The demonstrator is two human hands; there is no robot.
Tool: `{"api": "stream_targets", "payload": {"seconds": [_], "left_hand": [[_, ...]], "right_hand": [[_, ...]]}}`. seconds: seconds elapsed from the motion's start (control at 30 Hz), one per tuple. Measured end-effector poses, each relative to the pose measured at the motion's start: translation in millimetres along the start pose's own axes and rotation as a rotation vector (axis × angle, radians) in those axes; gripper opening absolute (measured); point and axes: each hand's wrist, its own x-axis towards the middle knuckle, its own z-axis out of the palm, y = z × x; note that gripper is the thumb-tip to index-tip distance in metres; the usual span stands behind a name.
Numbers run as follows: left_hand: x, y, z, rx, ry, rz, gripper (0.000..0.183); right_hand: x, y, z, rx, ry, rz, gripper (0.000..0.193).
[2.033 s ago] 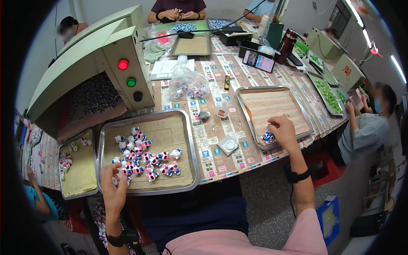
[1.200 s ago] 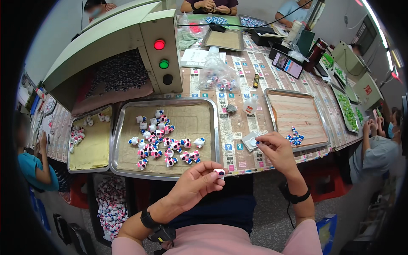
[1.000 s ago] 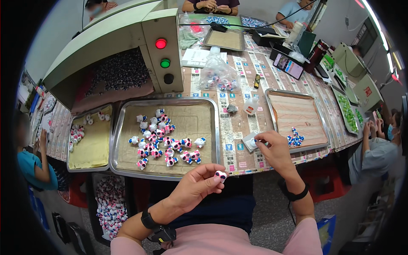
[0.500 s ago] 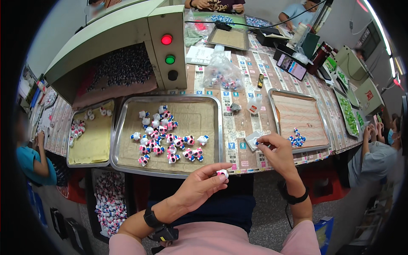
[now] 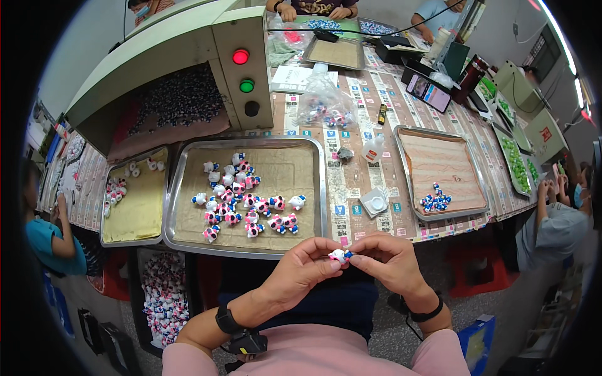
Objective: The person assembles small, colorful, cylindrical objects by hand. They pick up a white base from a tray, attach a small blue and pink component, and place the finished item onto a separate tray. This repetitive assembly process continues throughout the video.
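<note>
In front of my body, at the table's near edge, both hands meet. My left hand [image 5: 298, 266] pinches a small white and pink toy figurine head [image 5: 338, 255]. Against it, my right hand [image 5: 392, 262] grips a small blue figurine body [image 5: 349, 255] between thumb and fingertips; the join is partly hidden by fingers. Just beyond stands a small white dish [image 5: 375, 204] on a pale square. To the left, a large metal tray [image 5: 291, 172] carries many pink, white and blue figurines [image 5: 251, 203]. Over on the right, a lined tray [image 5: 439, 150] holds a cluster of blue figurine bodies [image 5: 436, 199].
A machine with red and green lights [image 5: 241, 56] rises at the back left. A yellow-lined tray [image 5: 135, 213] lies at far left. Beyond the dish are a white bottle [image 5: 372, 149], a plastic bag [image 5: 323, 103] and a phone [image 5: 428, 93]. Other people sit around the table.
My right hand has come from over the white dish down and left to my left hand, bringing the blue body against the head. The dish is now uncovered.
</note>
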Motion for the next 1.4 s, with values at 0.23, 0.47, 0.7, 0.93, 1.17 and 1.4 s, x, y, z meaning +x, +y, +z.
{"api": "stream_targets", "payload": {"seconds": [0.23,0.47,0.7,0.93,1.17,1.4], "left_hand": [[-3,-7,-6,0.074,0.027,0.077,0.025],[-12,-2,-12,0.095,0.044,0.078,0.027],[-41,37,-38,0.693,0.279,0.483,0.024],[-70,69,-87,1.675,0.697,0.667,0.026],[-92,104,-112,1.74,0.952,0.917,0.034],[-191,208,-322,1.726,1.787,0.495,0.096]], "right_hand": [[0,-1,-1,-0.077,-0.048,-0.057,0.019],[4,9,5,-0.139,-0.087,-0.131,0.023],[13,-8,9,-0.251,-0.045,-0.179,0.025],[10,4,-4,-0.235,0.045,-0.146,0.016],[6,0,-5,-0.28,0.089,-0.15,0.013],[-5,1,-16,-0.286,0.091,-0.101,0.011]]}}
